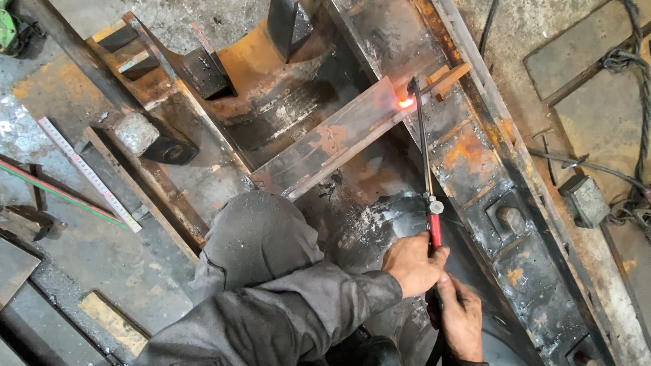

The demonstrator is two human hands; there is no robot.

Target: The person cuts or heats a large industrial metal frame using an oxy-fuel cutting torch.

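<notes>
Hands first: the left hand (413,263) is curled tight round the red handle of the torch (425,175); the right hand (462,317) sits just below and behind it, fingers wrapped round the lower end of the same handle; both are closed on the tool. Torch runs up and away from the hands as a long thin dark tube, over blackened steel; its tip (411,86) is bent down at the glow (406,103), an orange-white spot on the right end of the plate (325,135). That rusty plate lies slantwise, rising from lower left to upper right, across the big steel frame (488,163); the frame's long rail passes along the right of the glow. A grey sleeve (285,312) and knee (254,234) fill the lower middle. Off to the left a folding rule (88,173) lies on the floor; a hose (57,192), red and green, lies beside it; on the right, cable (634,68) trails over flat slabs.
</notes>
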